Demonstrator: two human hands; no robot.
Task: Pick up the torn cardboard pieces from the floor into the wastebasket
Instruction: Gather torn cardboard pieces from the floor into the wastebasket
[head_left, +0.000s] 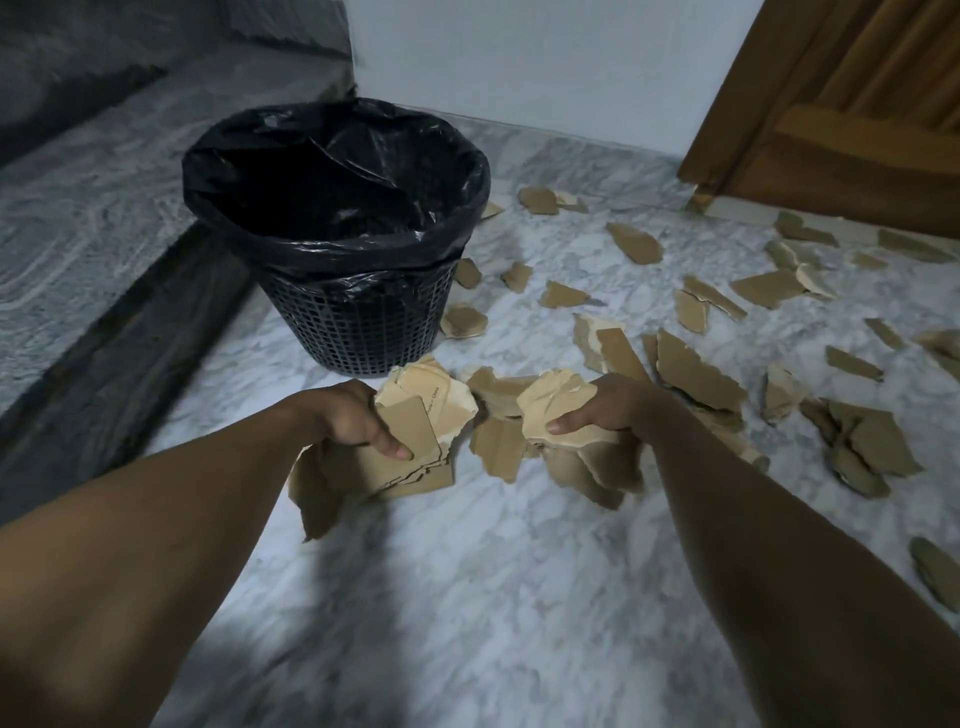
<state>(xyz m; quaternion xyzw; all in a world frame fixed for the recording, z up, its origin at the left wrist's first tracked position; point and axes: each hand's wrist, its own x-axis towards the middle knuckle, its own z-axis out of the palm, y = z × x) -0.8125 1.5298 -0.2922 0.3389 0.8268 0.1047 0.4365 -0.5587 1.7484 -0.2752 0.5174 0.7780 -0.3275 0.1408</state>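
1. Left hand (347, 415): thumb pressed flat on top and fingers curled underneath, gripping a stack of torn cardboard (415, 470). The stack is low over the floor, just in front of the wastebasket. Whether its lowest edge touches the floor cannot be told.
2. Right hand (615, 405): thumb laid across the top and fingers curled beneath, gripping a second bunch of cardboard (558, 410). Several pieces hang below the hand.
3. The two handfuls are near each other but apart, with a few loose pieces lying between them.
4. Wastebasket (358, 332): black mesh, upright, just beyond the left hand. A black plastic liner (332, 244) is folded over its rim. The interior is dark and its contents cannot be told.
5. Loose cardboard pieces (698, 374): brown, ragged-edged, some overlapping. They are scattered over the floor to the right of the wastebasket, beyond the right hand and toward the door.
6. Floor (467, 597): grey-white marble.
7. Raised ledge (104, 197): grey stone with a dark edge, to the left of the wastebasket.
8. White wall (519, 62): behind the wastebasket.
9. Wooden door (857, 130): far right.
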